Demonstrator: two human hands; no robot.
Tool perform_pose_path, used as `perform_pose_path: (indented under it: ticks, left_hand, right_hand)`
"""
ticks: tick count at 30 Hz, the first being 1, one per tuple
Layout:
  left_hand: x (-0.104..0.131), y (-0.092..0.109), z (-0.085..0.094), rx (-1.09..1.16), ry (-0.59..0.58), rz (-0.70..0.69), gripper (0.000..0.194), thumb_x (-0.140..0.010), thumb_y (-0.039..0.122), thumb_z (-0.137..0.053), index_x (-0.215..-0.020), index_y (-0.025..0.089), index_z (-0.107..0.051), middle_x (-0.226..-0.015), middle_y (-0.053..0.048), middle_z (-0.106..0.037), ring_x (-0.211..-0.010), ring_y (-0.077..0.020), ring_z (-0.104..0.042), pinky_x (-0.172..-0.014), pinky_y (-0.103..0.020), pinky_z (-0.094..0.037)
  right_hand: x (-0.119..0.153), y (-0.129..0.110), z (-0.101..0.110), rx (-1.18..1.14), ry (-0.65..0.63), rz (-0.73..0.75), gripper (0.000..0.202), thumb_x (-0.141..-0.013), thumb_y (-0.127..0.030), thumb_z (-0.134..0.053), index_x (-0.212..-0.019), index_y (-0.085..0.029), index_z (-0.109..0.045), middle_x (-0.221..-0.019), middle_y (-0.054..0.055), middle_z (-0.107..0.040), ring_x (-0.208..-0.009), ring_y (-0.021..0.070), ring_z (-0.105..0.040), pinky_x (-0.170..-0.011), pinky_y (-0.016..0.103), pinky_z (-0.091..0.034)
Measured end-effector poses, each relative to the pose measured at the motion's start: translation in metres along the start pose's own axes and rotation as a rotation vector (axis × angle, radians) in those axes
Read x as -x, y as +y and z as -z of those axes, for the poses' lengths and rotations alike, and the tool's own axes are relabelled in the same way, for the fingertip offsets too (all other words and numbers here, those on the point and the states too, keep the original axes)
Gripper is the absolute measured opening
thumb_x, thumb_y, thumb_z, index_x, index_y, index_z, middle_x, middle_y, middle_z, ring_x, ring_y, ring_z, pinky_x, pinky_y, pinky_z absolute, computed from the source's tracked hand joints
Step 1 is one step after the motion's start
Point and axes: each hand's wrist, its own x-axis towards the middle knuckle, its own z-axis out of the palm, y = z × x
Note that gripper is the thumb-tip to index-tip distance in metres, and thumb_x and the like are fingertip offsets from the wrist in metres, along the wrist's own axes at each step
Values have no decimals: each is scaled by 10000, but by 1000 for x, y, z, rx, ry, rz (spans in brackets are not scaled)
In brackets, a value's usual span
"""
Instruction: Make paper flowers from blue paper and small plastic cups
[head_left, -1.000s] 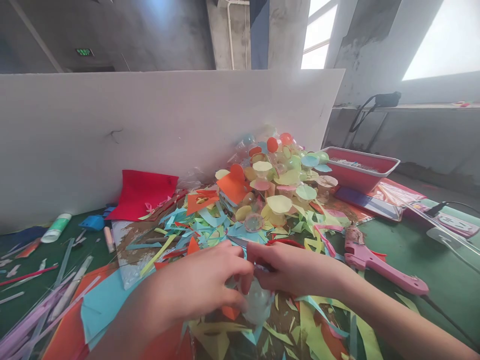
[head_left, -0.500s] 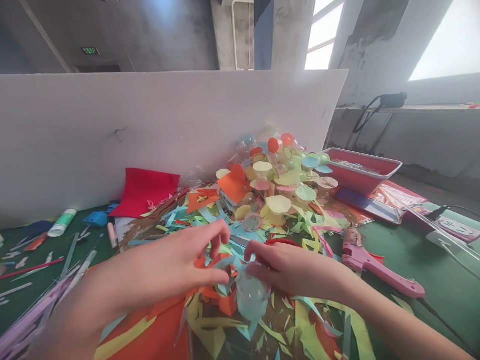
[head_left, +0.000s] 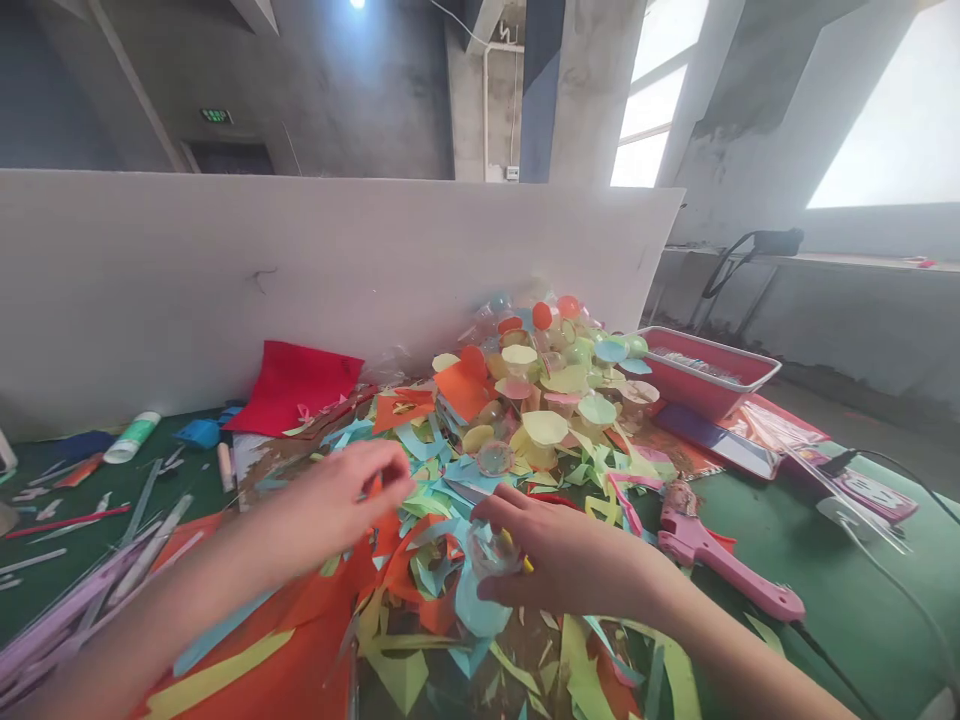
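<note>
My right hand [head_left: 551,550] curves its thumb and fingers around a small clear plastic cup [head_left: 491,548]. A light blue paper piece [head_left: 480,605] is at the cup's lower side; whether it is attached I cannot tell. My left hand [head_left: 352,500] hovers to the left over the scraps, fingers bent, thumb apart, nothing seen in it. Just beyond my right hand lies a pair of scissors, its blade [head_left: 466,491] pointing left. Orange paper [head_left: 401,560] and blue cuttings lie between my hands.
Behind the hands rises a heap of clear cups with coloured paper discs [head_left: 544,428]. A pink hot glue gun [head_left: 720,555] lies at right, before a red basket [head_left: 705,385]. A white board [head_left: 225,270] stands behind. Red sheet [head_left: 296,385] and glue stick [head_left: 133,437] lie left.
My left hand has drawn back to the left, away from the cup. My right hand has closed further round the cup. The camera view has tilted up slightly.
</note>
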Motion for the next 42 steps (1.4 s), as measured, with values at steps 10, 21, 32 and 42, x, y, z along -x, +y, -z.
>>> perform_pose_path:
  ticks: [10,21,32,42]
  left_hand:
    - [36,16,-97,136,-219,7,428,-751,486,-640,-1121,274,-594,-1275,-73,-501,-1294,-321,-396,-987,-430,-422]
    - [35,19,-107,424,83,96,314,-809,433,-550,-1075,266,-533,-1085,-56,-632,-1019,-245,-610,-889,-383,-507]
    - [37,16,-96,705,159,86,533,-843,509,-514,-1308,265,-420,-1269,-82,-612,-1109,-244,-614,-1004,-380,-464]
    - [38,10,-88,647,113,60,678,-815,661,-534,-1370,289,-423,-1330,-62,-575,-1364,-294,-406,-1077,-385,-417]
  right_hand:
    - [-5,11,3,-128,1,-157,377,-897,-508,-487,-1175,-255,-513,-1093,64,-627,-811,219,-597,-678,345,-403]
    - [-3,10,16,-363,6,-217,628,-949,-629,-316,-1434,-232,-362,-1409,110,-510,-1173,269,-552,-1004,402,-382]
    - [-8,-1,0,-418,276,-122,591,-980,-625,-200,-1323,-217,-456,-1226,84,-617,-1067,229,-596,-931,319,-431]
    - [-13,3,-8,-318,363,-45,482,-999,-565,-196,-1078,-194,-493,-948,70,-612,-930,227,-578,-875,355,-447]
